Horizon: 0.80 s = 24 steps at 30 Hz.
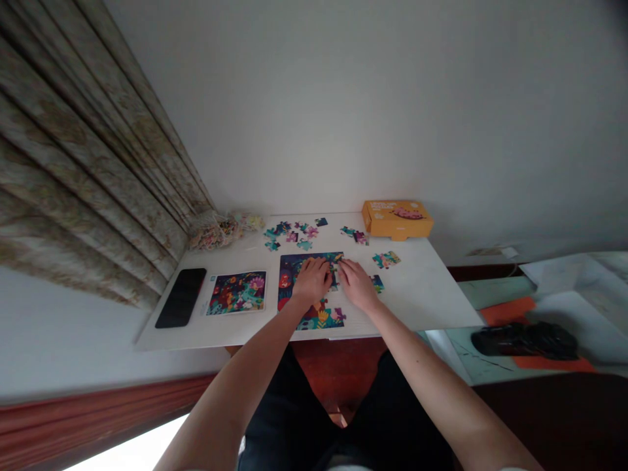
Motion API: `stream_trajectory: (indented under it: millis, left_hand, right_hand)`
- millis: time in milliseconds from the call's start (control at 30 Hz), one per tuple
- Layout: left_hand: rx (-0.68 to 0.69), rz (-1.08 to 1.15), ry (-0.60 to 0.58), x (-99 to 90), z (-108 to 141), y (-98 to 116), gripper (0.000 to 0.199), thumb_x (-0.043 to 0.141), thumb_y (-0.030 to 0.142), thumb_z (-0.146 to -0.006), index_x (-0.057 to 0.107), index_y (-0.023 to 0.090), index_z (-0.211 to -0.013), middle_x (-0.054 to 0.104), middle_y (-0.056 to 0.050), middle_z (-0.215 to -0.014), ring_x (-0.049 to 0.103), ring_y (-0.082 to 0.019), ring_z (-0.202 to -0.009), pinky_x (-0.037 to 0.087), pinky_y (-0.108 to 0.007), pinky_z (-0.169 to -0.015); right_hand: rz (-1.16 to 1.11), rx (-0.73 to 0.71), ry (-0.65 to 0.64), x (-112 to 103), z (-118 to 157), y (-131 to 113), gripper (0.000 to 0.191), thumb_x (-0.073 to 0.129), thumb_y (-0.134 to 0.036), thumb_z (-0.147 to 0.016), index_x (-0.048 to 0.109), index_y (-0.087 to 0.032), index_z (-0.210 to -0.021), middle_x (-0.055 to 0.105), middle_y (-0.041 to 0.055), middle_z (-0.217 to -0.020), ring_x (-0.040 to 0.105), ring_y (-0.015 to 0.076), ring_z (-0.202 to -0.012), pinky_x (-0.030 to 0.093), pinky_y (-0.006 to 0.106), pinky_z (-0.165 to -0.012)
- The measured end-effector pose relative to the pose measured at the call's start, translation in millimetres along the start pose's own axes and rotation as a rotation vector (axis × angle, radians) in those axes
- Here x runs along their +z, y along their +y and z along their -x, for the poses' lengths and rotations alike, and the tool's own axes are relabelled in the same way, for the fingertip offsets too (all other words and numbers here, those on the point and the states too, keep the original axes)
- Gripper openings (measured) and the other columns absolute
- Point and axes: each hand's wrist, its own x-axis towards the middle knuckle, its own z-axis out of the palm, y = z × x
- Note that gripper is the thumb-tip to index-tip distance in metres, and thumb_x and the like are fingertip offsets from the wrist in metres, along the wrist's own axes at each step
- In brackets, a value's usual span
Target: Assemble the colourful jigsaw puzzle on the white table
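Note:
A partly joined jigsaw puzzle point(289, 265) with a dark, colourful picture lies in the middle of the white table. My left hand point(313, 282) rests palm down on its upper middle, fingers stretched over the joined pieces and covering part of the picture. At the puzzle's right edge is my right hand point(358, 286), its fingers drawn together, tips close to the left hand's. What those fingertips hold, if anything, is hidden. Some loose puzzle pieces point(377, 284) lie just beside the right hand.
Loose pieces point(304, 244) are scattered toward the back, with a small joined cluster point(386, 260) at right. A yellow puzzle box point(400, 226) stands at the back right. Left of the puzzle lie a reference picture card point(237, 293) and a black phone point(180, 297). A netted bundle point(216, 234) sits by the curtain.

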Motion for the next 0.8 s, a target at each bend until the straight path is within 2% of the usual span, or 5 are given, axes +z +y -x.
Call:
stream_trajectory:
  millis: [133, 400, 567, 667, 800]
  left_hand:
    - [0.010, -0.036, -0.021, -0.6, -1, 0, 0.044, 0.044, 0.029, -0.105, 0.060, 0.021, -0.144, 0.062, -0.011, -0.147, 0.055, -0.028, -0.137, 0.036, -0.047, -0.123]
    - [0.004, -0.139, -0.095, -10.3, -16, 9, 0.051, 0.047, 0.034, -0.103, 0.055, 0.025, -0.152, 0.067, -0.014, -0.129, 0.060, -0.034, -0.119, 0.047, -0.053, -0.105]
    - [0.018, -0.044, -0.069, -1.6, -18, 8, 0.047, 0.044, 0.031, -0.104, 0.056, 0.026, -0.149, 0.060, -0.011, -0.149, 0.050, -0.031, -0.140, 0.034, -0.056, -0.122]
    - [0.036, 0.014, -0.103, 3.8, -17, 2, 0.047, 0.041, 0.028, -0.106, 0.053, 0.025, -0.151, 0.057, -0.008, -0.156, 0.046, -0.027, -0.147, 0.030, -0.056, -0.126]
    - [0.034, 0.029, -0.120, 5.8, -16, -1, 0.047, 0.042, 0.028, -0.106, 0.054, 0.024, -0.151, 0.057, -0.007, -0.156, 0.049, -0.026, -0.146, 0.031, -0.055, -0.126]
  right_hand:
    - [0.021, 0.011, -0.057, 2, 1, -1, 0.044, 0.039, -0.028, -0.107, 0.066, -0.019, -0.140, 0.065, 0.0153, -0.146, 0.057, 0.0306, -0.140, 0.040, 0.056, -0.121]
    - [-0.010, 0.005, -0.051, 5, 0, -1, 0.045, 0.041, -0.024, -0.105, 0.063, -0.018, -0.145, 0.063, 0.0143, -0.148, 0.055, 0.0291, -0.142, 0.038, 0.055, -0.123]
    - [-0.076, 0.023, 0.123, -7, 2, -1, 0.038, 0.043, -0.026, -0.106, 0.075, -0.019, -0.123, 0.075, 0.0143, -0.127, 0.066, 0.0264, -0.123, 0.050, 0.045, -0.110]
    - [0.020, 0.096, 0.211, -23, 17, 4, 0.030, 0.049, -0.027, -0.103, 0.078, -0.019, -0.108, 0.077, 0.0134, -0.114, 0.069, 0.0277, -0.110, 0.050, 0.045, -0.102]
    - [0.192, 0.223, 0.246, -44, 51, 18, 0.026, 0.056, -0.034, -0.101, 0.076, -0.019, -0.109, 0.075, 0.0143, -0.120, 0.065, 0.0311, -0.112, 0.044, 0.048, -0.102]
